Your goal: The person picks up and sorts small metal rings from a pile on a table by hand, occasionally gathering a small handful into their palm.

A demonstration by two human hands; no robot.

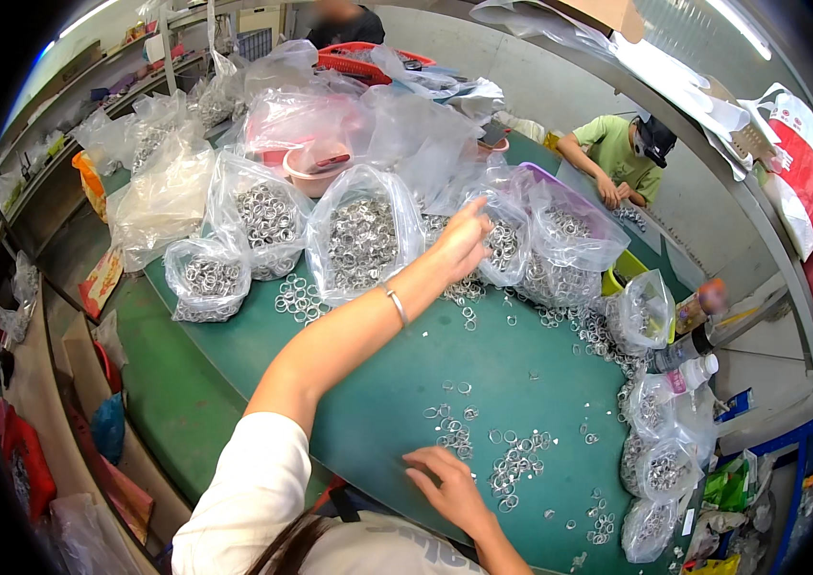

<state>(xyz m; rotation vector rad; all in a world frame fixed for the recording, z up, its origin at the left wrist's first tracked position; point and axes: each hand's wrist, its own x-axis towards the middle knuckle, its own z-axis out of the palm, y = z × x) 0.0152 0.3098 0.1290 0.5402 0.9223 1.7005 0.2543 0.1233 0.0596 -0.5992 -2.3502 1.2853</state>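
Observation:
My left hand (465, 240) stretches far across the green table (358, 383), a silver bangle (397, 305) on its wrist. It is at the near rim of a clear plastic bag of metal rings (504, 240), fingers drawn together; whatever they hold, if anything, is too small to make out. Close to my body, my right hand (449, 487) hovers or rests over the table with its fingers apart and nothing in them. Beside it lies a loose pile of silver rings (518, 465). A smaller scatter of rings (451, 431) is just beyond its fingertips.
Ring-filled bags line the far side, including a large bag (363, 240) and a smaller bag (210, 278). More bags (667, 470) and a plastic bottle (694, 374) edge the right. A co-worker in a green shirt (612, 153) handles rings beyond; another person (344, 24) is farther back.

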